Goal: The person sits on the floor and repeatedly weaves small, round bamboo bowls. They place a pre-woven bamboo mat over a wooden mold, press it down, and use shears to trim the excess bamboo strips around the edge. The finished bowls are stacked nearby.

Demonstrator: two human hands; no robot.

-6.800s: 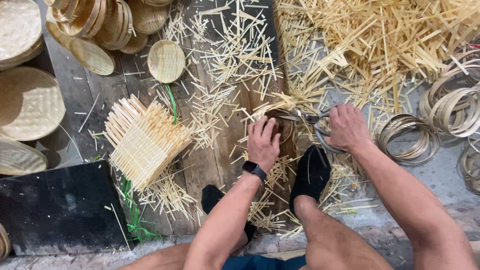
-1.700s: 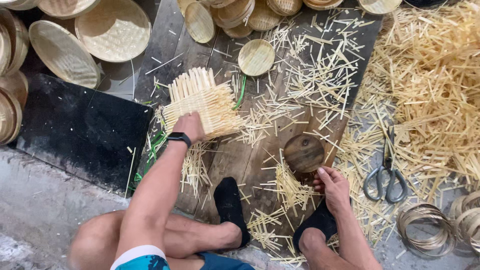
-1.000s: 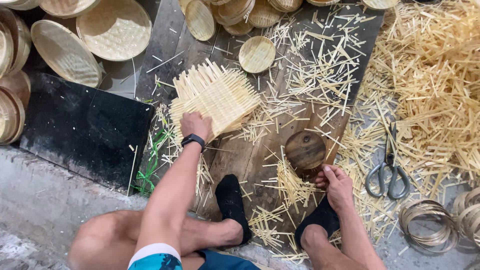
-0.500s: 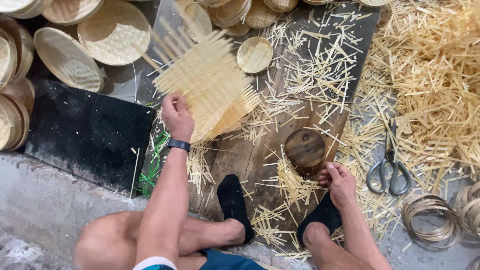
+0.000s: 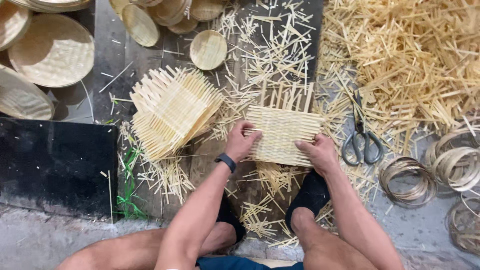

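one woven mat (image 5: 282,135), one scissors (image 5: 361,137)

Basket-weaving workshop: bamboo offcuts (image 5: 400,55), woven trays (image 5: 52,50), rings (image 5: 405,172), scissors (image 5: 361,137) on floor.
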